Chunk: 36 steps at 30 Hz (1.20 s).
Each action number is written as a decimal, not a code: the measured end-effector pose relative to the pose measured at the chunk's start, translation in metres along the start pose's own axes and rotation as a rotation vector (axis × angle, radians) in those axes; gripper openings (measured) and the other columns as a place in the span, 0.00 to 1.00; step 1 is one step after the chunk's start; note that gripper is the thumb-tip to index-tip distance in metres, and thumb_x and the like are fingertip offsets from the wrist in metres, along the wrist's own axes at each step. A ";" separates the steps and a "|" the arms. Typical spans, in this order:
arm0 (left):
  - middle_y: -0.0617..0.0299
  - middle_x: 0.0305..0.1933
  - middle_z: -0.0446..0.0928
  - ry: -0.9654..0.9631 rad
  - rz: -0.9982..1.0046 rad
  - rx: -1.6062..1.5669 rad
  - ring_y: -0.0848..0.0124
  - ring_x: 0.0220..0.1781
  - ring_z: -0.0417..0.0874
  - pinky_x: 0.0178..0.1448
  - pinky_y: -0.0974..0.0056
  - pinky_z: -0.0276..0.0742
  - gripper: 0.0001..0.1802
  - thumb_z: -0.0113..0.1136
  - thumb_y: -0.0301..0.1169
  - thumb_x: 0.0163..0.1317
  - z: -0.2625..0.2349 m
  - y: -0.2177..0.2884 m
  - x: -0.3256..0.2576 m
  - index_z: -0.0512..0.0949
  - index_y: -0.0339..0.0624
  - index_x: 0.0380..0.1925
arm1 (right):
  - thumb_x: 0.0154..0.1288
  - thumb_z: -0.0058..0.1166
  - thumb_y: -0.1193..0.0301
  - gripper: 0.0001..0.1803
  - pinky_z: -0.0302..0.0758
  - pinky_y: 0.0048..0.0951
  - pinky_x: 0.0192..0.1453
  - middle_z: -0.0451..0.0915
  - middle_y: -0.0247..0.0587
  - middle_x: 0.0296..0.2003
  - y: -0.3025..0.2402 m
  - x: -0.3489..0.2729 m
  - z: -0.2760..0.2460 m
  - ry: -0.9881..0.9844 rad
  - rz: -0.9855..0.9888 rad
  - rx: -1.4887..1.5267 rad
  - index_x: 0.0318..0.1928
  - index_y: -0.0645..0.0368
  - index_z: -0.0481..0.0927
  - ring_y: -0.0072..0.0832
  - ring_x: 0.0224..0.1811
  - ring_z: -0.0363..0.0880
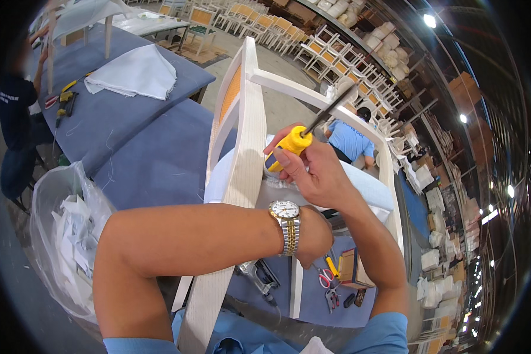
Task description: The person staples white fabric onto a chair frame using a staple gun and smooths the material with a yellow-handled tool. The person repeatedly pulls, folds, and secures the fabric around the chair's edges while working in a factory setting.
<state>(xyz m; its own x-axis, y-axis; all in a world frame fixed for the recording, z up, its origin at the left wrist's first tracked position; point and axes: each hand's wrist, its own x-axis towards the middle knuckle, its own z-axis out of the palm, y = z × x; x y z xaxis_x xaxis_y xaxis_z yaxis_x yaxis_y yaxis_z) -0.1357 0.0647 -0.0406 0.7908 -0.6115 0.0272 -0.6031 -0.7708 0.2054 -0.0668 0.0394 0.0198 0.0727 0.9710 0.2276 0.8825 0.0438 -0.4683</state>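
Observation:
My right hand point(323, 174) grips the yellow handle of a screwdriver point(290, 144), its dark shaft slanting up and away to the right. Below it my left hand point(315, 239), with a watch on the wrist, reaches across in front of me to the chair's seat; its fingers are hidden. Between my arms and beyond them stands a whitewashed wooden chair point(248, 141) with a cane panel in its back. Pale fabric covers its seat point(369, 192), and part of the seat lies behind my hands.
On the blue padded table point(159, 159) lies white cloth point(133, 71). Nearer me are a staple gun point(255, 278), red-handled scissors point(325, 277), pliers point(332, 300) and a box point(358, 271). A clear bag of scraps point(71, 236) stands left. Two other people work nearby.

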 end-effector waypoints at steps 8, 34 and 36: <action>0.51 0.39 0.86 -0.006 0.015 0.029 0.52 0.45 0.88 0.49 0.50 0.83 0.25 0.70 0.45 0.54 0.005 0.005 0.003 0.83 0.40 0.47 | 0.74 0.55 0.61 0.17 0.76 0.31 0.33 0.83 0.47 0.31 0.020 -0.021 -0.003 0.040 -0.056 0.082 0.50 0.64 0.78 0.29 0.28 0.83; 0.46 0.80 0.56 0.749 -0.031 -0.296 0.56 0.81 0.58 0.81 0.53 0.52 0.51 0.40 0.67 0.72 -0.115 -0.050 -0.005 0.54 0.32 0.76 | 0.77 0.50 0.54 0.22 0.68 0.25 0.38 0.75 0.31 0.32 0.118 -0.259 -0.112 0.865 0.321 0.101 0.48 0.63 0.79 0.19 0.33 0.69; 0.46 0.82 0.48 0.662 -0.244 -0.582 0.58 0.83 0.51 0.84 0.55 0.44 0.51 0.27 0.67 0.74 -0.136 -0.086 -0.020 0.50 0.30 0.76 | 0.76 0.51 0.54 0.22 0.68 0.26 0.36 0.75 0.34 0.28 0.114 -0.258 -0.109 0.793 0.255 -0.013 0.46 0.64 0.79 0.20 0.30 0.69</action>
<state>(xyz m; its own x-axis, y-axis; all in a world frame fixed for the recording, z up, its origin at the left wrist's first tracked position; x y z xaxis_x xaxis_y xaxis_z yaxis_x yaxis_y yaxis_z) -0.0854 0.1673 0.0742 0.8962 -0.0771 0.4369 -0.4051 -0.5436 0.7351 0.0650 -0.2314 0.0006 0.5722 0.4973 0.6522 0.7998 -0.1623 -0.5780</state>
